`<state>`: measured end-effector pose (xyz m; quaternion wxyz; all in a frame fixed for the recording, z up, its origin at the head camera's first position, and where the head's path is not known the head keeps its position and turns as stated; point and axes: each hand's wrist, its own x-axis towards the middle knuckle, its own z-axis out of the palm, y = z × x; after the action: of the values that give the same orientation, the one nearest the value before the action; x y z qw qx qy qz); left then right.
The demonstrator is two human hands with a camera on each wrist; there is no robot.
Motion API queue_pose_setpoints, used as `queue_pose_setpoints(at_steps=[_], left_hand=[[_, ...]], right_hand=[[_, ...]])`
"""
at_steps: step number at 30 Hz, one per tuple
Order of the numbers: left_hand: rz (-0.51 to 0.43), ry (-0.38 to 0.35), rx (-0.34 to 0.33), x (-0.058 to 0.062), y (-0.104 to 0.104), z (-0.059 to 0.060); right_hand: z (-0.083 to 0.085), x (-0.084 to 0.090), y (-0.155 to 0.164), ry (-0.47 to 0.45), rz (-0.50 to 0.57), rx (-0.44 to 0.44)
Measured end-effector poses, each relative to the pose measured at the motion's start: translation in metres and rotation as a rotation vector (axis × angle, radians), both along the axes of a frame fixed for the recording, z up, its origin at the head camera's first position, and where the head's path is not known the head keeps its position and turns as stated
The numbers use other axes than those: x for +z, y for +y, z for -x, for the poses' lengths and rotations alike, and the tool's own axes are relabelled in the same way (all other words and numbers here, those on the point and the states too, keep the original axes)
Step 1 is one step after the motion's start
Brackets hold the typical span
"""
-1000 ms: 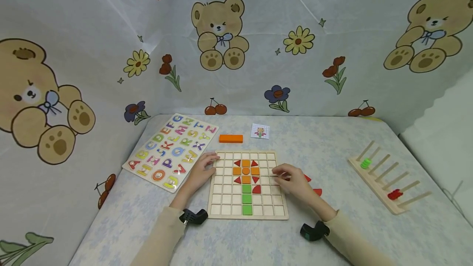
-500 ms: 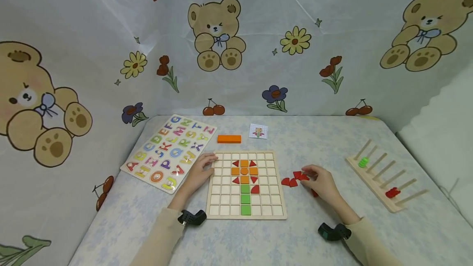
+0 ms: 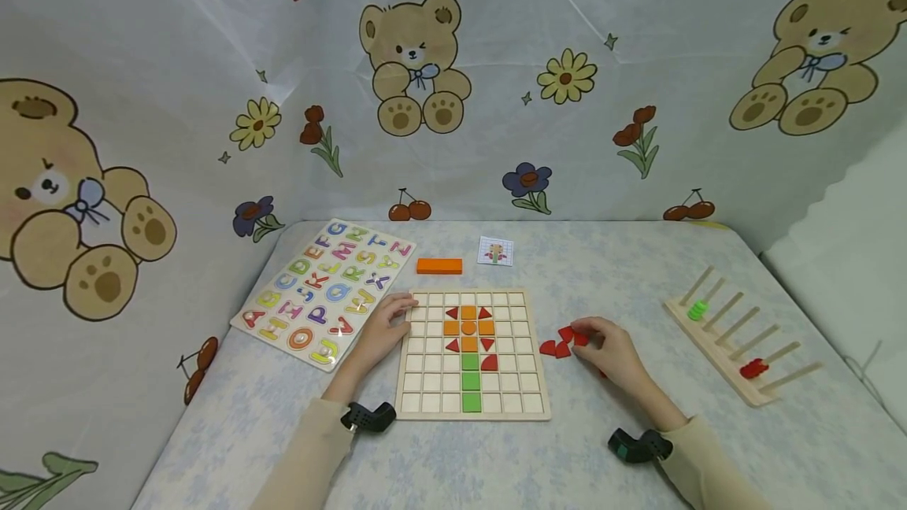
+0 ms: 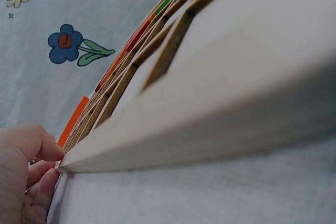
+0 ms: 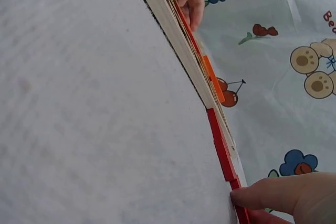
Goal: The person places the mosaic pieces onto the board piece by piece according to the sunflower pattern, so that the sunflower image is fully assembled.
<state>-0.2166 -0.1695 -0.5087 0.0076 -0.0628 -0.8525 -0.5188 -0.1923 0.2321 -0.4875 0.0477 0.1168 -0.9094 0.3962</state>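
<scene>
A wooden grid board (image 3: 432, 384) lies mid-table, set with orange, green and red pieces. At its upper left edge, my left hand (image 3: 383, 330) holds the frame. In the left wrist view, the thumb and fingers (image 4: 39, 145) of that hand pinch the board's corner. Right of the board lie several red quarter-circle pieces (image 3: 548, 348). My right hand (image 3: 611, 349) pinches one red piece (image 3: 580, 338) among them. The right wrist view shows the thumb (image 5: 262, 193) on top of this red piece (image 5: 241, 208), low over the table. The right palm partly hides another red piece (image 3: 602, 374).
An alphabet board (image 3: 322, 290) lies at the left. Behind the grid board are an orange block (image 3: 439, 267) and a small pattern card (image 3: 495, 251). A wooden peg rack (image 3: 723, 354) with green and red rings stands at the right. A printed bear cloth hangs behind the table.
My right hand has moved right from the board's right edge to the red pieces, then shifted slightly left with one between its fingers. My left hand stays at the board's edge.
</scene>
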Motion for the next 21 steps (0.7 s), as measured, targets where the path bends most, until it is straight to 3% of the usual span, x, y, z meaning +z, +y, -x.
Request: queue_pose_setpoints(at_steps=[11, 12, 21], left_hand=[[-0.003, -0.005, -0.009, 0.0045, 0.0014, -0.0018], [0.002, -0.001, -0.005, -0.0005, 0.0002, 0.0004], [-0.002, 0.012, -0.006, 0.0013, 0.0005, -0.0012]], right_hand=[[-0.0019, 0.0009, 0.0009, -0.014, -0.055, -0.066], [-0.0019, 0.0000, 0.0006, -0.011, -0.051, -0.064], [-0.0003, -0.0010, -0.0005, -0.016, -0.020, -0.019]])
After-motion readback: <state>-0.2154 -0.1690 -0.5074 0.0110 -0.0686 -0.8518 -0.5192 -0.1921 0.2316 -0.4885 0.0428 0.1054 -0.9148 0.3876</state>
